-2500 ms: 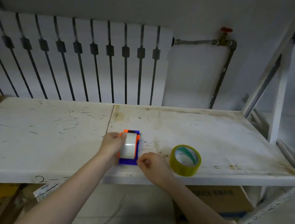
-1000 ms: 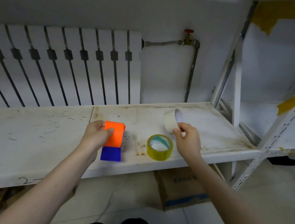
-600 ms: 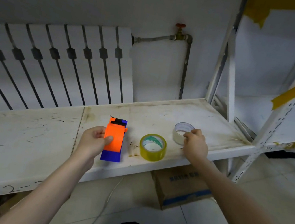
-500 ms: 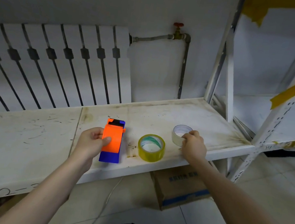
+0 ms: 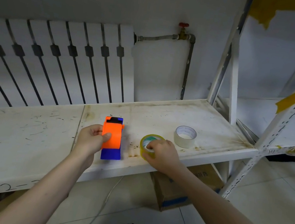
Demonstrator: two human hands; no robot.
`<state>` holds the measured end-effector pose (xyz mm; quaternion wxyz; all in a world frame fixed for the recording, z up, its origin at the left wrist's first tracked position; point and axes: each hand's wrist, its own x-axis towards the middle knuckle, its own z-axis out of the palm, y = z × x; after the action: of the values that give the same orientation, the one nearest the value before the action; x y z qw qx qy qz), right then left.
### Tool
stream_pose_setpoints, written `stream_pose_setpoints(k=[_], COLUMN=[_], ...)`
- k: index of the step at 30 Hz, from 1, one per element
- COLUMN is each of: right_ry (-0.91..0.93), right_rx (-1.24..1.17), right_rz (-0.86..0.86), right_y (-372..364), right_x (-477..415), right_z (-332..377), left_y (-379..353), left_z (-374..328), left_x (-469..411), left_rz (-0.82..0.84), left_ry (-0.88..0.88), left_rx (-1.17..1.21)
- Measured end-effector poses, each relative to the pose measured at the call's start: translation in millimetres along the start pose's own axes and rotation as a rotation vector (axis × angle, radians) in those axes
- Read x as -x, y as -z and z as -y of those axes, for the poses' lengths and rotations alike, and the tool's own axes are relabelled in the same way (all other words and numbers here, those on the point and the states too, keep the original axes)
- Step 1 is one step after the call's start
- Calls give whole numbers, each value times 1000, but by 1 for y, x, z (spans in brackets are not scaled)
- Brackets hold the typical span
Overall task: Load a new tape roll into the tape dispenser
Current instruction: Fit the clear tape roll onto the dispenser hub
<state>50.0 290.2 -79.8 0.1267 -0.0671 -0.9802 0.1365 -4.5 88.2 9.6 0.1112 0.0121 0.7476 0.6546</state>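
Observation:
An orange and blue tape dispenser (image 5: 113, 139) lies on the white shelf board (image 5: 26, 132), near its front edge. My left hand (image 5: 91, 140) grips the dispenser's orange part from the left. To its right a yellow tape roll (image 5: 148, 140) lies flat on the board. My right hand (image 5: 161, 155) is closed on that roll, with fingers inside its core and the thumb on the outer rim. A pale, nearly spent tape roll (image 5: 185, 139) stands further right, apart from both hands.
A white radiator (image 5: 55, 61) and a pipe with a red valve (image 5: 183, 25) stand behind the shelf. White rack uprights (image 5: 233, 76) rise at the right. A cardboard box (image 5: 179, 188) sits on the tiled floor below the shelf.
My right hand took the pale roll out of the dispenser, set it down at the right, let go, then moved left onto the yellow roll. My left hand stayed on the dispenser.

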Motion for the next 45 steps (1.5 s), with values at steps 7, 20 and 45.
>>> stream_pose_setpoints(k=[7,20,45], right_ry=[-122,-287,-319], right_rx=[23,-1314,-1369], right_rz=[76,-56,66], right_y=[-2,58,63], right_x=[0,0,7], right_z=[10,64,133], left_y=[16,49,51], left_z=[-2,-11,-5], left_x=[3,19,43], left_rz=[-30,-102,-122], left_ry=[17,-26,-229], left_rx=[28,103,51])
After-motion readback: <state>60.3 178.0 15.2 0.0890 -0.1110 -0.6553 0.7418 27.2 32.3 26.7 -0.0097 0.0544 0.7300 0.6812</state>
